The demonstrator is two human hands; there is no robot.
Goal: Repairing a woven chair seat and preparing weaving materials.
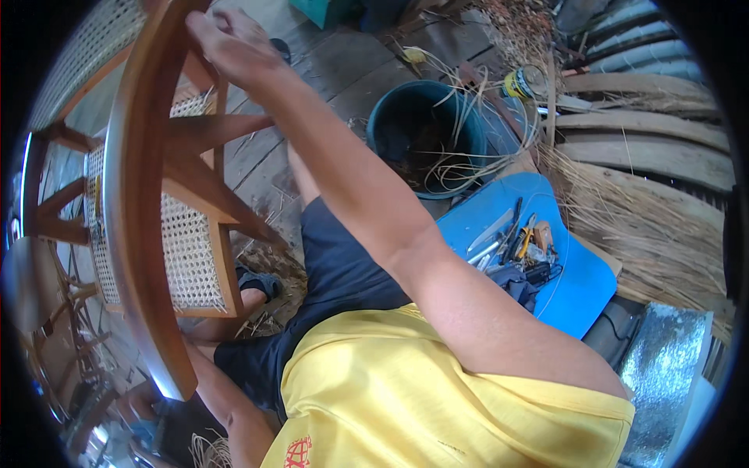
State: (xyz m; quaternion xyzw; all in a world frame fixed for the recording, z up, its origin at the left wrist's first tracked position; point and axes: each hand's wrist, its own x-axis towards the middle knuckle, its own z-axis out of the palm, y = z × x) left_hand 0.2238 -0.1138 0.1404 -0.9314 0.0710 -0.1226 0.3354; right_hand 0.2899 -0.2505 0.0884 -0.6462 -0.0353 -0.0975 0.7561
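The right hand's [240, 53] fingers appeared to grip the upper end of the chair rail [136, 203], its long axis running nearward from them; the left hand was hidden, state undetermined.

The plank floor [335, 74] carries a bucket [372, 125] and straw-like scraps [291, 290] — a blue panel [579, 282], tools [524, 243] and dark cloth [512, 285].
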